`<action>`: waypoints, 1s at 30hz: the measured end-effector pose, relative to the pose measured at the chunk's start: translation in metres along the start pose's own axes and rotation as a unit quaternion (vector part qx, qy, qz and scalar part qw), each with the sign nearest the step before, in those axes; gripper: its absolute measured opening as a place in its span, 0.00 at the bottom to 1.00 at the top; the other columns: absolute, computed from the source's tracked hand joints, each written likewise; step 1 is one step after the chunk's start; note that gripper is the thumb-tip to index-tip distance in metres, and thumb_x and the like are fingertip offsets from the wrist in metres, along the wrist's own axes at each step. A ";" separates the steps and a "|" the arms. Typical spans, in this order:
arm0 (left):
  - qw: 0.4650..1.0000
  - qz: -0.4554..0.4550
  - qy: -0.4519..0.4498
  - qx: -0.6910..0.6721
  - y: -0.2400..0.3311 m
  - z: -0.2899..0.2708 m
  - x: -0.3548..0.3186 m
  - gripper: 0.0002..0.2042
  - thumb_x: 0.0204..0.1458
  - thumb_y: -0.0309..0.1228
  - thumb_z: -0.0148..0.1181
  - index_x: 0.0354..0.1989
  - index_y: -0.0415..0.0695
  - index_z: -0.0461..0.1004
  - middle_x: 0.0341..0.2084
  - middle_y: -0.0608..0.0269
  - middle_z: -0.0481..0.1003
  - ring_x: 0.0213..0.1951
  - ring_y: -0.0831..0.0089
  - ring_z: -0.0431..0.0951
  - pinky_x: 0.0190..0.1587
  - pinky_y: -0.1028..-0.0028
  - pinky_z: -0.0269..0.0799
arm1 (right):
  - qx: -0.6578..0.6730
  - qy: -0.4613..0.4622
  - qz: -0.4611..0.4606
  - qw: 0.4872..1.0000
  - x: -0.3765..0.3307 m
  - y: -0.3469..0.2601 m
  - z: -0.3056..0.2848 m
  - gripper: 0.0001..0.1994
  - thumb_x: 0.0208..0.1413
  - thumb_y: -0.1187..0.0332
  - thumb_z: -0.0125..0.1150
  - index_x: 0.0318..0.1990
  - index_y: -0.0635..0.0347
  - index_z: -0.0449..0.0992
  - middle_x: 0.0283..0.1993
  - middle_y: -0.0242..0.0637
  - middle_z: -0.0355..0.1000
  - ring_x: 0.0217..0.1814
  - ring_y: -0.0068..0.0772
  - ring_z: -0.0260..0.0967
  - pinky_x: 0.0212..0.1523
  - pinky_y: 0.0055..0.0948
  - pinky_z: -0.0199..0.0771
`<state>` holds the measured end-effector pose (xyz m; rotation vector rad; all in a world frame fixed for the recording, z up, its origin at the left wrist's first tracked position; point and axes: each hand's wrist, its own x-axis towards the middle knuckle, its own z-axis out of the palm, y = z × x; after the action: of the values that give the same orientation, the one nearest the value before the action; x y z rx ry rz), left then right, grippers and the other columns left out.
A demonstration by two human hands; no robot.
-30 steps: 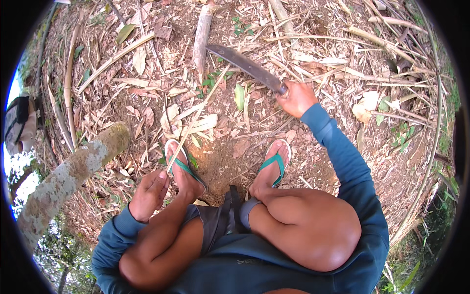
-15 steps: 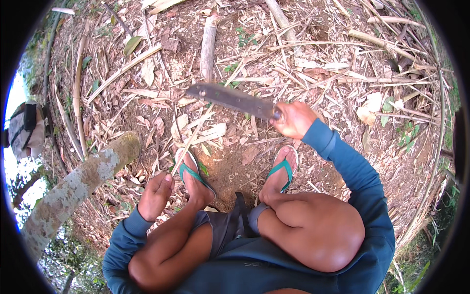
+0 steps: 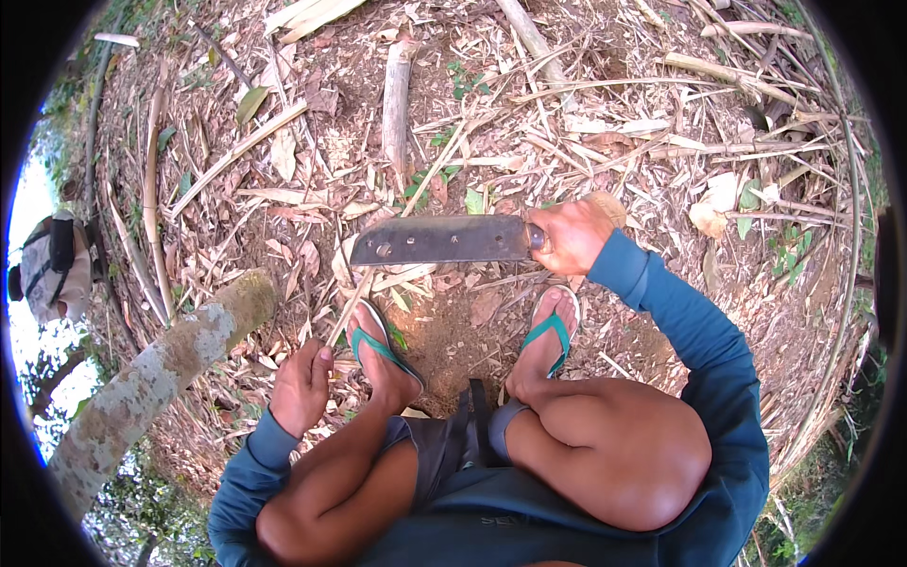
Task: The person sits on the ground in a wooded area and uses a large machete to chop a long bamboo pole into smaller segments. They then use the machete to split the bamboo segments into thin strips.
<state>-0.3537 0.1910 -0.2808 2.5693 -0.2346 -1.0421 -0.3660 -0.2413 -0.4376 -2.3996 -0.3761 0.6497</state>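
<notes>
My right hand (image 3: 572, 234) grips the handle of a broad dark machete (image 3: 436, 240), whose blade points left and lies level just above the ground in front of my feet. My left hand (image 3: 300, 386) hangs beside my left foot with the fingers curled loosely, holding nothing. I squat in blue-green flip-flops (image 3: 378, 345) on bare earth covered with dry bamboo leaves. A short cut bamboo piece (image 3: 396, 94) lies upright in the picture beyond the blade.
A mossy pale trunk (image 3: 151, 378) slants up from the lower left, close to my left hand. Thin bamboo canes (image 3: 149, 203) and split stalks lie scattered all round. Another person with a backpack (image 3: 52, 269) stands at the far left edge.
My right hand has swung the machete down and toward me, turning the blade from slanting up-left to level, close above my feet. My left hand stays by my left foot.
</notes>
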 end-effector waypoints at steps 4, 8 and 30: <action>0.999 0.020 0.027 0.026 0.001 -0.003 0.001 0.14 0.66 0.34 0.45 0.31 0.38 0.67 0.19 0.47 0.71 0.25 0.46 0.74 0.29 0.56 0.67 | -0.036 0.158 0.217 0.963 0.008 -0.004 -0.011 0.15 0.48 0.61 0.62 0.37 0.65 0.76 0.27 0.55 0.76 0.34 0.57 0.76 0.41 0.50 0.76; 0.996 0.050 0.052 0.044 0.003 -0.007 0.002 0.10 0.64 0.31 0.48 0.31 0.40 0.65 0.15 0.44 0.68 0.21 0.40 0.71 0.24 0.51 0.63 | 0.031 0.061 0.111 0.991 0.001 -0.030 -0.012 0.15 0.48 0.60 0.61 0.36 0.63 0.75 0.24 0.52 0.74 0.28 0.58 0.75 0.37 0.50 0.76; 0.930 -0.132 -0.054 -0.338 -0.002 0.006 0.003 0.08 0.64 0.32 0.53 0.35 0.40 0.73 0.14 0.72 0.66 0.15 0.85 0.59 0.18 0.81 0.52 | 0.044 0.098 0.245 0.963 0.016 0.000 0.006 0.14 0.48 0.62 0.61 0.38 0.62 0.77 0.26 0.53 0.75 0.32 0.56 0.76 0.40 0.50 0.76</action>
<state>-0.3555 0.1906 -0.2880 1.9443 0.3952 -1.1113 -0.3561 -0.2319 -0.4473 -2.4545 0.3378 0.6120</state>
